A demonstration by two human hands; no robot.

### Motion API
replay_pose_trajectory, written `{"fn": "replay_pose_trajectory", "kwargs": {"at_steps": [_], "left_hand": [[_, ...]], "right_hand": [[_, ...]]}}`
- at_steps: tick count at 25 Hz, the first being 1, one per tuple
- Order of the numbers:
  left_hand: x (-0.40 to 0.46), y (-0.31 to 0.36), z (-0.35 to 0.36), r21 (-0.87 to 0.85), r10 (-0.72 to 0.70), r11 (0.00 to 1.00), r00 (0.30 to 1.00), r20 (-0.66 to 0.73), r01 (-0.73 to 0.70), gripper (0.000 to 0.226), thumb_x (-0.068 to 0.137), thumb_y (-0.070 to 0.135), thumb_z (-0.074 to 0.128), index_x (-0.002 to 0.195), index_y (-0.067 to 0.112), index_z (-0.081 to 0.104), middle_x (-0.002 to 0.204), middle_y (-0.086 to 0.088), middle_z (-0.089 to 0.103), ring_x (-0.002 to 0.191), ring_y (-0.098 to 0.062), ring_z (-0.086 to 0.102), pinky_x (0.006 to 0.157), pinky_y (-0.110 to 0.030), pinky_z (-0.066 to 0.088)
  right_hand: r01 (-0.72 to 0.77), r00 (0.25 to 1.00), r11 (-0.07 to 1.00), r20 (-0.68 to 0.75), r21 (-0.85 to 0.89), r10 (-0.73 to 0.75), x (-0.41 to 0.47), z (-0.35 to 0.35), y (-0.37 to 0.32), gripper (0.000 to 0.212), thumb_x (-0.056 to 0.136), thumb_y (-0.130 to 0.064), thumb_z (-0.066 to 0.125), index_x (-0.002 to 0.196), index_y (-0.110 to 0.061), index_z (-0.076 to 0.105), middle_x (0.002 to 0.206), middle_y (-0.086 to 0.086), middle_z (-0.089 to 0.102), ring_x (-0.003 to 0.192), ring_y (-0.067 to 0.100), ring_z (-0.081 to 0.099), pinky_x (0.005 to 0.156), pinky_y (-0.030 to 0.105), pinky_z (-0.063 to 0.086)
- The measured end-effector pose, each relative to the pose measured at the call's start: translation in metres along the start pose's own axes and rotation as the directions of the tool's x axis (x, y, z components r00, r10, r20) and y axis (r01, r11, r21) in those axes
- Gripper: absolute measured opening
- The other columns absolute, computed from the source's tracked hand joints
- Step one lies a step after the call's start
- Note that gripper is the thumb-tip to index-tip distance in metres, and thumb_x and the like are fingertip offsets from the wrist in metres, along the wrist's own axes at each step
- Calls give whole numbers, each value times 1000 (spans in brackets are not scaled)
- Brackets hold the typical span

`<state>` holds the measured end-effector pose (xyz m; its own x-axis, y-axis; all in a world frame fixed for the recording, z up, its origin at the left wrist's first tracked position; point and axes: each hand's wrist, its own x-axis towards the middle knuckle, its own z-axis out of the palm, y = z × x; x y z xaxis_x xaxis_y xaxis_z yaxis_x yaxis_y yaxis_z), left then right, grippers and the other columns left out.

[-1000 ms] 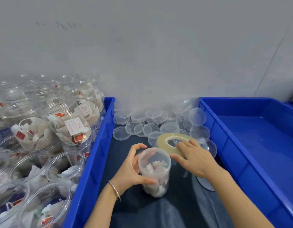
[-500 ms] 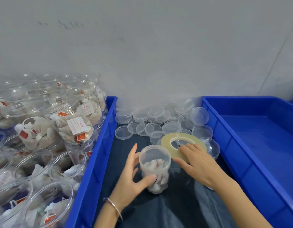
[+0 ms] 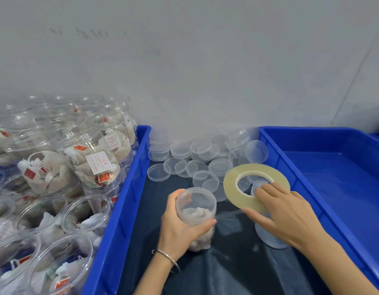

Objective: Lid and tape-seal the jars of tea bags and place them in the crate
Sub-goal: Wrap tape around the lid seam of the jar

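The left hand (image 3: 180, 226) grips a clear jar (image 3: 197, 216) of tea bags, fingers and thumb curled round its wall, holding it upright on the dark sheet (image 3: 227, 269) between the two blue crates. The right hand (image 3: 284, 216) holds the tape roll (image 3: 233, 188), thumb under its near edge and fingers laid over the top. Since a second ago the left hand has shifted its hold on the jar, opening briefly and then closing round it higher up, and the roll has tilted up off the loose lids (image 3: 197, 158) beneath it. The jar already appears lidded; judged from this, the step in hand is starting the tape seal at the lid seam. The right crate (image 3: 333, 167), the destination, holds no jars in view. The left crate (image 3: 120, 209) is packed with jars, open ones nearest the camera. One stacked jar carries a white paper label (image 3: 98, 162) with red characters and a red border, too small to read; red tags (image 3: 29, 173) on the tea bags are likewise illegible. No brand can be made out.
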<state>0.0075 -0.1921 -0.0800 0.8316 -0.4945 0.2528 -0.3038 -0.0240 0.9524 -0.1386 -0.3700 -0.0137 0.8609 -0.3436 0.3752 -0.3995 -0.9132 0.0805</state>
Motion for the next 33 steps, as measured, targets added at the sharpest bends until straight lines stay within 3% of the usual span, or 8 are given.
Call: {"fn": "replay_pose_trajectory", "kwargs": {"at_steps": [4, 9, 15, 19, 25, 29, 31, 33], "left_hand": [[2, -2, -8, -19, 10, 1000, 999, 54, -9, 85, 47, 23, 94, 119, 24, 50, 113, 12, 62, 110, 1, 57, 93, -18, 44], [2, -5, -16, -41, -1, 999, 989, 147, 7, 85, 47, 14, 95, 116, 21, 45, 113, 9, 61, 106, 3, 57, 87, -9, 42], [5, -4, -25, -80, 21, 997, 948, 317, 5, 87, 44, 19, 90, 118, 11, 46, 114, 3, 59, 108, -7, 58, 90, -18, 45], [8, 0, -28, -124, 9, 992, 927, 376, 40, 88, 44, 21, 87, 121, 7, 46, 121, -3, 58, 112, -9, 57, 92, -21, 46], [11, 1, -36, -136, -32, 985, 891, 454, 105, 98, 49, 21, 90, 134, 23, 42, 131, -2, 41, 122, -2, 48, 96, -22, 45], [8, -1, -44, -198, -65, 967, 903, 425, 163, 83, 67, -1, 82, 134, 20, 37, 136, -1, 50, 125, -7, 50, 104, -27, 43], [0, -1, -39, -187, -50, 972, 907, 418, 139, 82, 63, 8, 82, 132, 17, 38, 135, 1, 51, 125, -6, 50, 100, -24, 44], [-10, 2, -22, -118, -38, 990, 944, 328, 81, 100, 47, 25, 85, 133, 21, 35, 133, 8, 45, 124, 2, 46, 100, -20, 41]], "right_hand": [[61, 996, 998, 68, 21, -62, -2, 5, 13, 48, 79, -55, 21, 96, -23, 53, 93, -17, 45, 87, 5, 41, 61, 19, 27], [13, 987, 1000, 158, 14, -15, 16, 9, 17, 43, 86, -65, 19, 98, -30, 42, 101, -19, 42, 98, 3, 39, 53, 13, 24], [-10, 967, 993, 255, 120, -21, 41, 25, 1, 39, 87, -68, 24, 95, -32, 37, 105, -22, 39, 107, 3, 34, 64, 23, 33], [1, 960, 986, 274, 164, -46, 55, 27, -18, 44, 92, -62, 33, 109, -24, 47, 116, -15, 44, 115, 9, 35, 72, 28, 37], [32, 949, 984, 304, 176, -85, 57, 27, -40, 41, 94, -56, 33, 105, -19, 46, 116, -7, 45, 114, 15, 36, 88, 38, 43], [-44, 937, 965, 346, 259, -50, 48, 23, -38, 31, 97, -45, 33, 101, -16, 45, 111, -6, 43, 110, 16, 36, 90, 40, 43], [-61, 934, 958, 356, 279, -44, 45, 23, -39, 28, 98, -40, 32, 102, -15, 45, 110, -4, 43, 108, 17, 36, 90, 40, 43], [-54, 939, 957, 342, 285, -48, 44, 22, -40, 28, 98, -40, 32, 102, -15, 46, 109, -4, 43, 106, 16, 36, 89, 41, 43]]}}
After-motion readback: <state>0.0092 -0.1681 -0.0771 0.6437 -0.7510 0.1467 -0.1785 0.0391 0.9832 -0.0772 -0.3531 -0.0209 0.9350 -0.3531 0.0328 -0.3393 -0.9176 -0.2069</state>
